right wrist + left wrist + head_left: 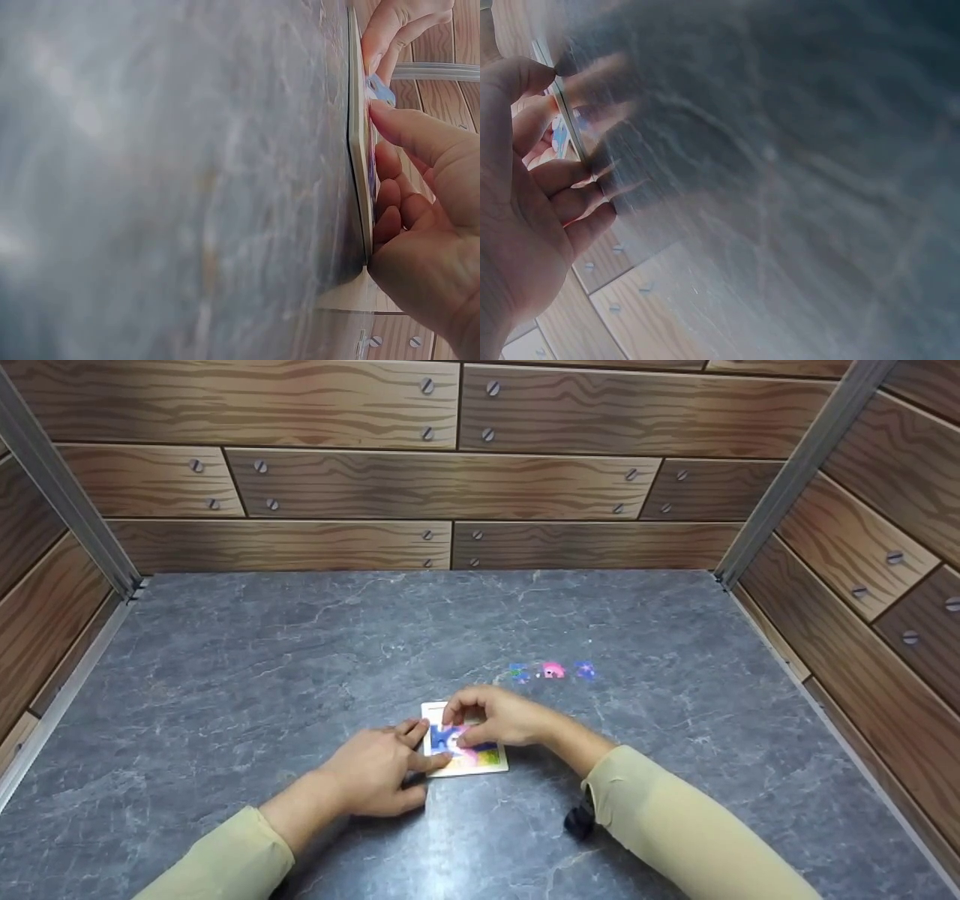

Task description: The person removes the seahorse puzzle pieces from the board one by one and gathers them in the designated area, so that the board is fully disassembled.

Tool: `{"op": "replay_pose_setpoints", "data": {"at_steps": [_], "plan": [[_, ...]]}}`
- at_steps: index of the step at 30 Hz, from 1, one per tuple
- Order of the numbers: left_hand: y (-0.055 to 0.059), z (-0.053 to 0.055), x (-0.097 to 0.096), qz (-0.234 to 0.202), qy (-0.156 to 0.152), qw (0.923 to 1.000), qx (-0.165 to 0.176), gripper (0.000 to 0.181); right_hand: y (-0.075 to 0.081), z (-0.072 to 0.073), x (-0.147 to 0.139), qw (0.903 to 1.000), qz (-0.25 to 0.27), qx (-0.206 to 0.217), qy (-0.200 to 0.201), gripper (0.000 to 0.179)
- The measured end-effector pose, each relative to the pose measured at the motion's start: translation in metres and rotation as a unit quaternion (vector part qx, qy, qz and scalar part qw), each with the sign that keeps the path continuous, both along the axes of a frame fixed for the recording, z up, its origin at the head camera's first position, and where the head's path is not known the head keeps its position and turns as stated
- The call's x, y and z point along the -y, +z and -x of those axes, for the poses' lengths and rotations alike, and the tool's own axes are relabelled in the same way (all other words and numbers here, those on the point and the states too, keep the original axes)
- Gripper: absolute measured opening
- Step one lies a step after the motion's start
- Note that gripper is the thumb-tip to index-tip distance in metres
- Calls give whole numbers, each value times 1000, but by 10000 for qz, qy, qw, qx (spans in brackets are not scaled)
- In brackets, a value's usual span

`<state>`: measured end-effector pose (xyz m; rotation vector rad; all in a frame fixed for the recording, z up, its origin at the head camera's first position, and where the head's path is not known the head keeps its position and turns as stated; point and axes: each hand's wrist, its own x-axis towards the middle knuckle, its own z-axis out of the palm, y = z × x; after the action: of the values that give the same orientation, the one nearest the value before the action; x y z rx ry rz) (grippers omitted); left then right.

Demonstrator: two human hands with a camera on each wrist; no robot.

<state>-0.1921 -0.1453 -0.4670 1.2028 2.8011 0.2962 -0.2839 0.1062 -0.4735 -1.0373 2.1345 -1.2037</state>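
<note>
A small jigsaw puzzle board (480, 769) with a white rim and a colourful picture lies flat on the table. My left hand (379, 772) rests at its left side, fingers extended, the index fingertip pressing on the picture. From the right, my right hand (506, 718) reaches over the board with thumb and fingers bent. In the right wrist view it pinches a blue puzzle piece (381, 90), tilted up from the board surface; its fingers partly hide the piece. Edge-on in the left wrist view, the board (570, 124) stands beside the left fingertips.
Three loose puzzle pieces lie in a row behind the right hand: a blue-green one (519, 672), a pink one (553, 670) and a blue-purple one (585, 670). Wood-patterned walls (442, 484) enclose the grey marbled table (300, 645) at the back and sides.
</note>
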Motion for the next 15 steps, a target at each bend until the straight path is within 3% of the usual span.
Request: {"op": "replay_pose_setpoints", "data": {"at_steps": [15], "plan": [[-1, -1, 0, -74, 22, 9999, -95, 51, 1, -4, 3, 9994, -72, 266, -205, 23]]}}
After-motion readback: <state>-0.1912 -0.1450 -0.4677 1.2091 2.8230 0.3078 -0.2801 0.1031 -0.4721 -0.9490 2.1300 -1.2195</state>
